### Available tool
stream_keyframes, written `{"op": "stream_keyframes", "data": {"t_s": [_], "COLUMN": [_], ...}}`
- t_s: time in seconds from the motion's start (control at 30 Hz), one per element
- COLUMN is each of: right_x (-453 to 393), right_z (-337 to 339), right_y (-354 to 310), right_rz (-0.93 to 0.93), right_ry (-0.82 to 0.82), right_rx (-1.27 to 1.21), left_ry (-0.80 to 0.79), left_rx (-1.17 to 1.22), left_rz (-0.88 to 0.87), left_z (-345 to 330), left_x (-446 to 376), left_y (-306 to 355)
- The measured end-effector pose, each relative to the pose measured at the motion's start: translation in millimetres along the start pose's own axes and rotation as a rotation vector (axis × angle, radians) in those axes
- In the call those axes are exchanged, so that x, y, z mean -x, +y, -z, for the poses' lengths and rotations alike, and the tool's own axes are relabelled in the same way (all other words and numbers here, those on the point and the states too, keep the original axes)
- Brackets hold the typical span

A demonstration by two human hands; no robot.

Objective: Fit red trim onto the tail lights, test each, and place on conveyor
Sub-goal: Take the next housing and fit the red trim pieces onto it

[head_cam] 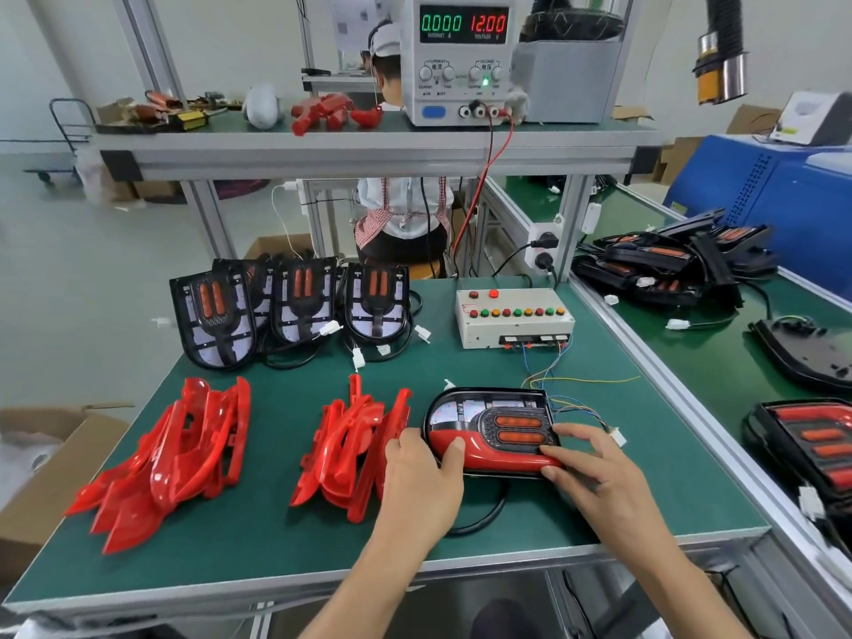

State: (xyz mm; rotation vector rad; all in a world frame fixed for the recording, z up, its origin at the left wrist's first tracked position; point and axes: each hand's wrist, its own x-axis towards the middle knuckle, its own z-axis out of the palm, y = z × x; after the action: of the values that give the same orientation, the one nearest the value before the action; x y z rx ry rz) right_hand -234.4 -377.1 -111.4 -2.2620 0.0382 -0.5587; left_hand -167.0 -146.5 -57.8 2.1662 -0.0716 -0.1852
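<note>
Near the bottom centre, the left hand [422, 481] and right hand [594, 477] press on a tail light [488, 431] (red trim [479, 451] along its lower edge); 2 red trim piles [258, 458] lie to its left.

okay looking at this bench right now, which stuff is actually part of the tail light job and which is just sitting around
In the job: tail light under the left hand and right hand; red trim piles; untrimmed lights; button test box; power supply.

Lying about: cardboard box; white printer; hand trolley.
</note>
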Motion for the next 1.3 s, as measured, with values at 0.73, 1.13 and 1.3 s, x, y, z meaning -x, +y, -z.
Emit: {"op": "stream_keyframes", "data": {"t_s": [0.73, 1.13, 1.3], "right_x": [9.5, 9.4, 7.3], "right_z": [-15.6, -15.1, -15.0], "right_y": [-5.4, -15.3, -19.1], "right_rz": [-0.037, -0.121, -0.281], "right_ry": [0.147, 0.120, 0.110], "right_rx": [-0.081, -0.085, -0.327], "left_ry": [-0.166, -0.177, -0.123], "left_rx": [1.224, 1.171, 1.107], "left_rz": [0.102, 0.088, 0.098], "left_z": [-38.6, -46.2, -52.7], "left_x": [-9.9, -16.9, -21.1], "left_y": [-8.7, -17.2, -19.0]}}
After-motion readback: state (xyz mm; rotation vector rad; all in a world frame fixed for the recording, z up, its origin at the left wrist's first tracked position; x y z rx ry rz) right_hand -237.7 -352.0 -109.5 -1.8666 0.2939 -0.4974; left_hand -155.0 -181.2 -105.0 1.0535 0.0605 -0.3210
